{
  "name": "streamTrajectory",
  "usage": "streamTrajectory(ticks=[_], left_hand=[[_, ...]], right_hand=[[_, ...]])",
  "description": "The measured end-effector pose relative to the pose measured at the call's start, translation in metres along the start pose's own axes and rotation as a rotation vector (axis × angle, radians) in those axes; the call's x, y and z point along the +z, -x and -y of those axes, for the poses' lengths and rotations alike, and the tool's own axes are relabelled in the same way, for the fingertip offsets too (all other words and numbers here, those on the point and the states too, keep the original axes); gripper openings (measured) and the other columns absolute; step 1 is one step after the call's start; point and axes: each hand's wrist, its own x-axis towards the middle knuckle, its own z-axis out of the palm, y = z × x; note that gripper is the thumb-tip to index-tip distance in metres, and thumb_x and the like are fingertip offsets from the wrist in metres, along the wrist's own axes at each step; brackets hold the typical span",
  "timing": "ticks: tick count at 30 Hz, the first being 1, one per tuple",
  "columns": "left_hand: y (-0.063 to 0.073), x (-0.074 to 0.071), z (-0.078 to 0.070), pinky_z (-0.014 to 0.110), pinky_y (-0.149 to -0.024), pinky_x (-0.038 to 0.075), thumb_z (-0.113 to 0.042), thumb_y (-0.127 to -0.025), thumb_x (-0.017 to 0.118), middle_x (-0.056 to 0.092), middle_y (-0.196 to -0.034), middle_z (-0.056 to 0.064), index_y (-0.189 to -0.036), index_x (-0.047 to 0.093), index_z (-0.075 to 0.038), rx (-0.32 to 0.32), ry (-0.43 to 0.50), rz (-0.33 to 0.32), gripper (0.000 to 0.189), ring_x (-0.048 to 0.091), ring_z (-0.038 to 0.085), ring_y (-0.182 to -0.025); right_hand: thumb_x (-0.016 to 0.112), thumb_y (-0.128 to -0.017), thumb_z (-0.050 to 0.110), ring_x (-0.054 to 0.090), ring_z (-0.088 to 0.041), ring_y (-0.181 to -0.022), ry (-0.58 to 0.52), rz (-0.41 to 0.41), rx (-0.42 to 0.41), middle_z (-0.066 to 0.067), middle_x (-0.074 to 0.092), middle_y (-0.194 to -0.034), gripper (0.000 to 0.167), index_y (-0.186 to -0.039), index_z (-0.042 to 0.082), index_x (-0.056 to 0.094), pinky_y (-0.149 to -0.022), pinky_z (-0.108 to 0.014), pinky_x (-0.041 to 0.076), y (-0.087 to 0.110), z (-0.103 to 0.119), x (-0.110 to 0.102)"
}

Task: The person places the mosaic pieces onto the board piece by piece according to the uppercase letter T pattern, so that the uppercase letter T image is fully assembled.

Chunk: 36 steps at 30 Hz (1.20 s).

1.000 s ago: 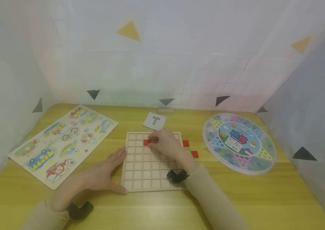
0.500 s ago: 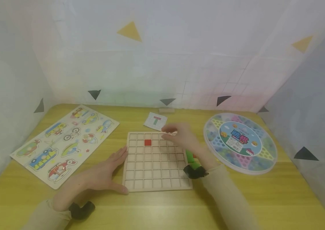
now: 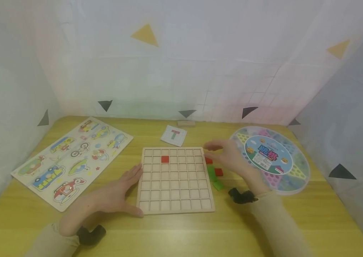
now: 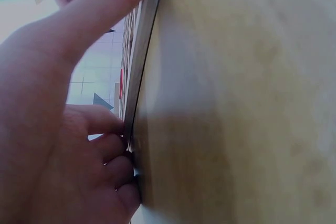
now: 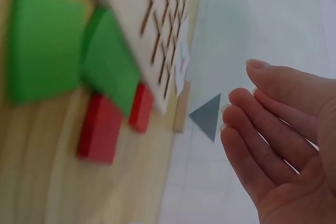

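Fingers (image 5: 244,158) of our right hand (image 3: 229,157) parted, empty, above red tiles (image 3: 218,172) right of grid board (image 3: 175,185); left hand (image 3: 114,194), spread, touches left edge.

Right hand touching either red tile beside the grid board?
Apart. The right wrist view shows a clear gap, with backdrop visible between the right hand and both red tiles.

Head view: even light, slight haze, low contrast. Soft glare on near tabletop (image 3: 181,233), faint shadow by right sleeve (image 3: 274,217). Left wrist: backdrop (image 4: 89,72) almost blown out top left, left hand (image 4: 58,140) shaded, tabletop soft. Right wrist: green tiles (image 5: 47,45) blurred, right hand (image 5: 294,187) crisper, backdrop washed out.
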Motion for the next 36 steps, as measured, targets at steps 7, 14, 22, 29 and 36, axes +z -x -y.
streamTrajectory(ticks=[7,14,22,29,36], left_hand=[[0.0,0.0,0.0,0.057,-0.122,0.017,-0.072,-0.067,0.077,-0.005,-0.169,0.007,-0.161,0.012,-0.008,-0.005,-0.009,0.003,0.131,0.003,0.037,-0.154],[-0.001,0.0,0.0,0.057,-0.122,0.017,-0.072,-0.067,0.077,-0.005,-0.169,0.007,-0.161,0.011,-0.008,0.001,-0.012,0.004,0.131,0.002,0.037,-0.154],[-0.002,0.002,0.003,0.057,-0.122,0.016,-0.072,-0.066,0.078,-0.005,-0.169,0.007,-0.161,0.01,-0.01,-0.005,-0.019,-0.004,0.133,0.003,0.038,-0.154],[-0.003,0.002,0.004,0.055,-0.123,0.016,-0.073,-0.065,0.078,-0.006,-0.169,0.004,-0.161,0.01,-0.01,-0.007,-0.027,-0.005,0.133,0.002,0.035,-0.154],[-0.002,0.001,0.004,0.055,-0.122,0.017,-0.073,-0.065,0.077,-0.005,-0.169,0.005,-0.161,0.011,-0.01,-0.003,-0.03,-0.01,0.133,0.004,0.037,-0.154]], right_hand=[[0.077,-0.089,0.021,0.068,-0.027,-0.108,0.015,0.004,-0.008,-0.007,0.074,-0.115,0.031,-0.117,0.008,0.073,-0.094,-0.051,0.055,0.011,-0.017,-0.008],[0.077,-0.089,0.021,0.066,-0.025,-0.109,-0.011,0.054,-0.005,-0.002,0.074,-0.114,0.03,-0.117,0.01,0.074,-0.096,-0.052,0.054,0.024,-0.031,-0.013],[0.079,-0.087,0.027,0.064,-0.021,-0.113,-0.036,0.13,0.078,0.005,0.073,-0.114,0.028,-0.114,0.02,0.075,-0.099,-0.051,0.051,0.03,-0.038,-0.015],[0.081,-0.084,0.018,0.064,-0.02,-0.112,-0.033,0.206,0.075,0.006,0.074,-0.111,0.03,-0.113,0.02,0.075,-0.104,-0.052,0.047,0.031,-0.042,-0.016],[0.085,-0.08,0.02,0.066,-0.014,-0.106,0.025,0.261,0.029,0.013,0.073,-0.104,0.032,-0.11,0.023,0.074,-0.102,-0.049,0.049,0.031,-0.047,-0.015]])
